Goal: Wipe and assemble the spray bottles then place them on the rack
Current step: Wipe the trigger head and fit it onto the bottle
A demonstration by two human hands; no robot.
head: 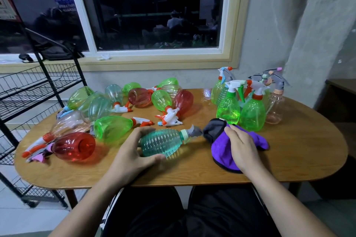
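A ribbed teal spray bottle (163,142) with a grey trigger head lies on its side near the front of the wooden table (289,150). My left hand (134,152) grips its base, thumb below and fingers over the top. My right hand (242,148) rests on a purple and grey cloth (221,152) just right of the bottle's nozzle, fingers slightly bent. Several green, red, teal and clear bottles (113,129) lie scattered on the left half of the table. Several assembled bottles (250,113) stand upright at the back right.
A black wire rack (38,90) with empty tiers stands to the left of the table. A window and its sill run behind the table. A grey wall and a dark side table (341,90) are at the right.
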